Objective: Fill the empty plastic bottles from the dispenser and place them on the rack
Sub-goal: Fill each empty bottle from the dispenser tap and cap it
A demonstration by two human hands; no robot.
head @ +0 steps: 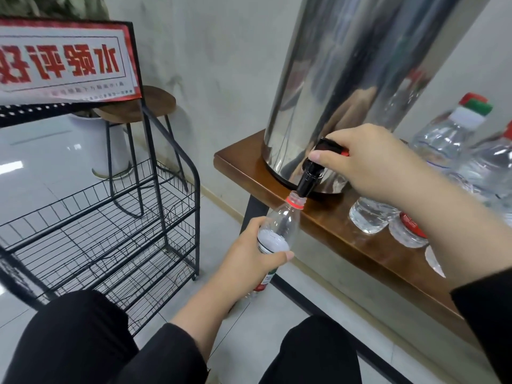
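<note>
A tall shiny steel dispenser (pixel 346 79) stands on a brown wooden table (pixel 346 234). Its black tap (pixel 309 180) points down over the table's edge. My right hand (pixel 368 164) grips the tap's black and red lever. My left hand (pixel 246 259) holds a clear plastic bottle (pixel 279 225) with a red neck ring, its open mouth right under the spout. Water fills the bottle up to about my fingers. The black wire rack (pixel 110 228) stands to the left with bare shelves.
Several capped water bottles (pixel 454 139) stand and lie on the table to the right, behind my right arm. A red and white sign (pixel 63 59) tops the rack. A round wooden stool (pixel 138 106) stands behind it. My knees are below.
</note>
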